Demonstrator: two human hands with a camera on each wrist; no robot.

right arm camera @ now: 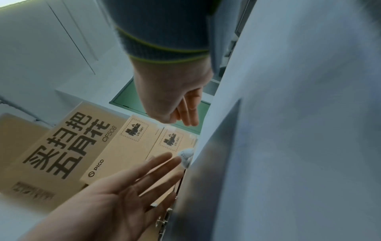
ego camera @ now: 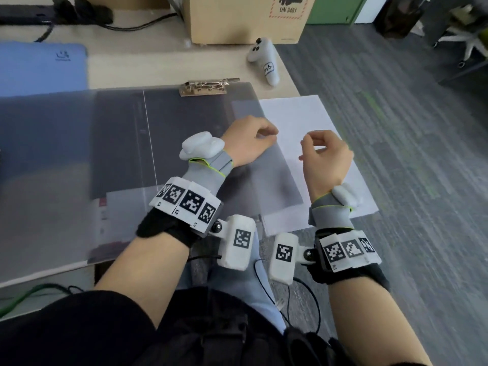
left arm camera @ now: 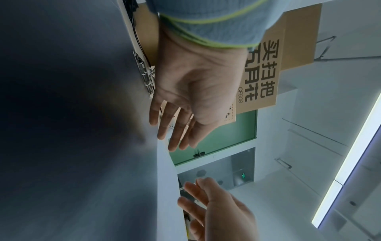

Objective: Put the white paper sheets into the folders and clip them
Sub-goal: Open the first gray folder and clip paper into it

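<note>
A translucent grey folder [ego camera: 184,143] lies open on the desk, with its metal clip [ego camera: 206,87] at the far edge. A white paper sheet [ego camera: 295,114] lies at the folder's right side. Part of it sits under the folder's see-through flap, and part hangs past the desk edge. My left hand [ego camera: 253,138] rests on the flap's right edge over the sheet, fingers relaxed and holding nothing. My right hand [ego camera: 322,151] hovers just above the bare paper, fingers loosely bent and empty. The wrist views show the left hand [left arm camera: 181,106] and the right hand [right arm camera: 177,101] with fingers extended.
A white handheld controller [ego camera: 264,60] lies beyond the folder near the desk's right edge. A cardboard box [ego camera: 237,19] stands at the back. A blue mat [ego camera: 42,64] is at the far left. Grey carpet floor [ego camera: 409,128] lies to the right of the desk.
</note>
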